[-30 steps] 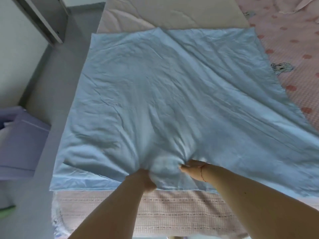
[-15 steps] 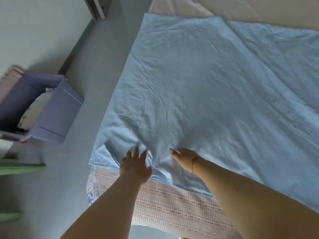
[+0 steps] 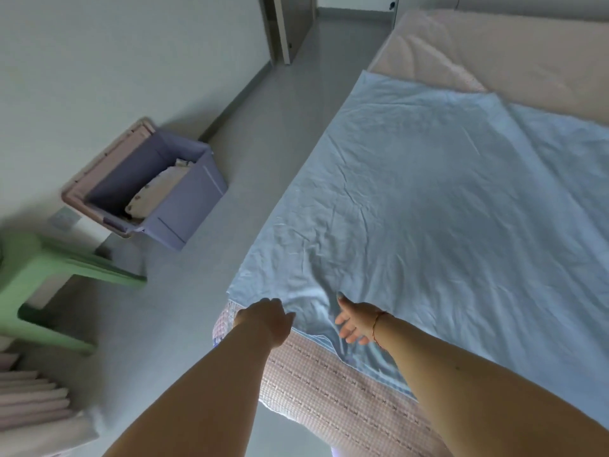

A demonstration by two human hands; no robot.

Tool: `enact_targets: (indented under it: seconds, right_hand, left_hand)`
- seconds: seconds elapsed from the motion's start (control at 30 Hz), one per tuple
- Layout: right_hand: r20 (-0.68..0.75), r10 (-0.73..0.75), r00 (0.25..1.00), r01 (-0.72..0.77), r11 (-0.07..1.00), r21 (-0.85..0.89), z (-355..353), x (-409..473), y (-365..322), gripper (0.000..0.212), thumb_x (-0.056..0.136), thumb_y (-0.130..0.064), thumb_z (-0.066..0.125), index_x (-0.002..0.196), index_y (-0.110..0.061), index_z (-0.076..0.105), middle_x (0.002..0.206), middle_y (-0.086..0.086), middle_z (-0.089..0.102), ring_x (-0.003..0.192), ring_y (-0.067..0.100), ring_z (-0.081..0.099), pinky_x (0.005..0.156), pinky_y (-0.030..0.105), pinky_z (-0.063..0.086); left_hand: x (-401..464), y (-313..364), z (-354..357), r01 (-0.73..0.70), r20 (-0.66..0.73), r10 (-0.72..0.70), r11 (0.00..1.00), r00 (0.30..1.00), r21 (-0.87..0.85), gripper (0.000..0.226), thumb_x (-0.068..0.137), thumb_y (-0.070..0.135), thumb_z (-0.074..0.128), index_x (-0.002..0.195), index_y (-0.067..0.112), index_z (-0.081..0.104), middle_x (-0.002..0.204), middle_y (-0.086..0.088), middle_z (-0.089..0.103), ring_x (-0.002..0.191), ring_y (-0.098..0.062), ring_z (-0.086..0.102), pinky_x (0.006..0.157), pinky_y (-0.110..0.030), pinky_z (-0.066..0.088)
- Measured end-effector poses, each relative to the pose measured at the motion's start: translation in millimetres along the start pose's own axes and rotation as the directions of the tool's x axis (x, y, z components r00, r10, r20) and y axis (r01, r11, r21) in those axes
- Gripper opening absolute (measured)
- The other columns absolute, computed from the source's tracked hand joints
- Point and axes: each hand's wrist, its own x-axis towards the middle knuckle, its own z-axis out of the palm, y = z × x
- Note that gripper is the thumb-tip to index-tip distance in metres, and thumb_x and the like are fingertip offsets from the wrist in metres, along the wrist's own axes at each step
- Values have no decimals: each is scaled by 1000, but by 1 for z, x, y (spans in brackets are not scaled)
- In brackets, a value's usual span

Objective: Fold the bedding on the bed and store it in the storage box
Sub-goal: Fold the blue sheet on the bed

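Observation:
A light blue sheet [image 3: 445,209] lies spread flat and wrinkled over the bed [image 3: 329,387], which has a pink checked cover. My left hand [image 3: 267,319] is at the sheet's near left corner, its fingers tucked out of sight at the edge, which it seems to grip. My right hand [image 3: 354,319] lies just to its right on the near edge, palm turned inward, fingers loose and spread. The cloth puckers between the two hands. The purple storage box [image 3: 188,206] stands open on the floor to the left, with folded patterned bedding [image 3: 155,192] inside.
The box's pink lid [image 3: 99,166] leans behind it against the wall. A green plastic stool [image 3: 39,275] stands at the left, with pink folded cloth [image 3: 33,390] below it. Beige bedding [image 3: 510,54] covers the far end of the bed. A grey floor strip leads to a doorway [image 3: 296,28].
The view has swung left and brought the box and stool into sight. Both hands let go of the bunched middle and moved left along the near edge. My left hand went from flat to tucked.

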Motion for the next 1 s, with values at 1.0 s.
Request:
enact_targets:
  seconds: [1.0]
  right_hand:
    - [-564,-444,696,715,494,494,119,-129,-165,57,101,-49,21,91,-10,62,86,9,65,82,21,61,71,29,48]
  left_hand:
    - [-136,-159,-124,-313,-383,51,681,922,-663,25,93,33,50,93,13,63,97,-5,71,93,-22,67,83,-34,51]
